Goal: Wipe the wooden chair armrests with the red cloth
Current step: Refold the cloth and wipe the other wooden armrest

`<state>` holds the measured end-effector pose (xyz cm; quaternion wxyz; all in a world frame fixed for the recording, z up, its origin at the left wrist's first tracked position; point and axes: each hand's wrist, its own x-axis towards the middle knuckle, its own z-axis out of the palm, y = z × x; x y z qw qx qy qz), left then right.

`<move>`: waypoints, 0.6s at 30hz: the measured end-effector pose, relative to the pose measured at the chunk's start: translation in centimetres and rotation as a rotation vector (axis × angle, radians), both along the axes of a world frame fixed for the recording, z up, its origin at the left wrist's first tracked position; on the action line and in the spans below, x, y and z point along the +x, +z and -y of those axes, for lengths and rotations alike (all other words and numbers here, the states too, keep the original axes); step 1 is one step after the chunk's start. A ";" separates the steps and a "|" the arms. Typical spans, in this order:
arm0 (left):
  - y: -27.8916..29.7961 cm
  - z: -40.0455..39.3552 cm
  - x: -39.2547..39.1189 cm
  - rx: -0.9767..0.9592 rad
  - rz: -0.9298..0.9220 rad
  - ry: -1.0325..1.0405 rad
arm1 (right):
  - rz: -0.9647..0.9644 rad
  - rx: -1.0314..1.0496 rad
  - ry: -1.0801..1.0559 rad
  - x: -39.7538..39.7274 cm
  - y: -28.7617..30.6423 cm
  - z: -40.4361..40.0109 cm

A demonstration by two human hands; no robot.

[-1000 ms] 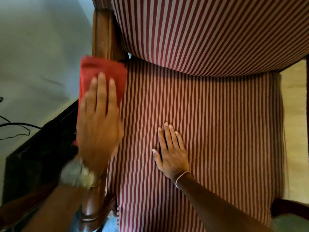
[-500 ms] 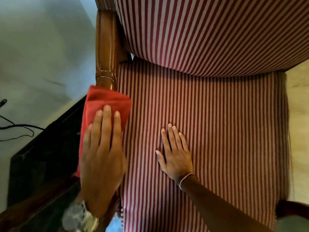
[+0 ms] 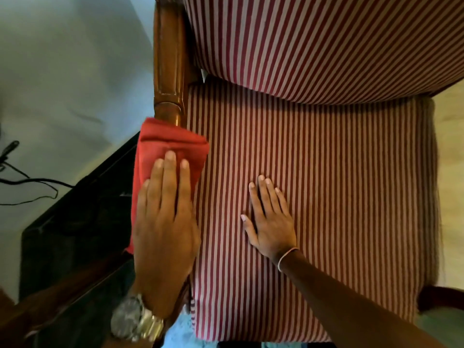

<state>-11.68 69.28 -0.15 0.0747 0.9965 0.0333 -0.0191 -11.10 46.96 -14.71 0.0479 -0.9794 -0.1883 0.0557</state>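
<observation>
The red cloth (image 3: 163,146) lies folded over the chair's left wooden armrest (image 3: 167,59), about halfway along it. My left hand (image 3: 165,222), with a metal watch on the wrist, presses flat on the cloth with fingers extended; the armrest under it is hidden. Polished bare wood shows beyond the cloth up to the backrest. My right hand (image 3: 271,219) rests flat on the red-and-white striped seat cushion (image 3: 351,184), fingers slightly apart, holding nothing. A small dark piece of the right armrest (image 3: 439,297) shows at the lower right edge.
The striped backrest (image 3: 326,41) fills the top of the view. A dark low piece of furniture (image 3: 75,222) stands close against the chair's left side. Black cables (image 3: 25,182) trail over the pale floor at the far left.
My left hand has slid the red cloth along the left armrest from near the backrest toward me, uncovering the wood behind it. My right hand has stayed on the seat.
</observation>
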 end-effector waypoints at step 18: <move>4.8 -5.9 -3.7 -0.789 -0.247 0.563 | -0.921 1.490 -0.493 5.0 12.7 -11.9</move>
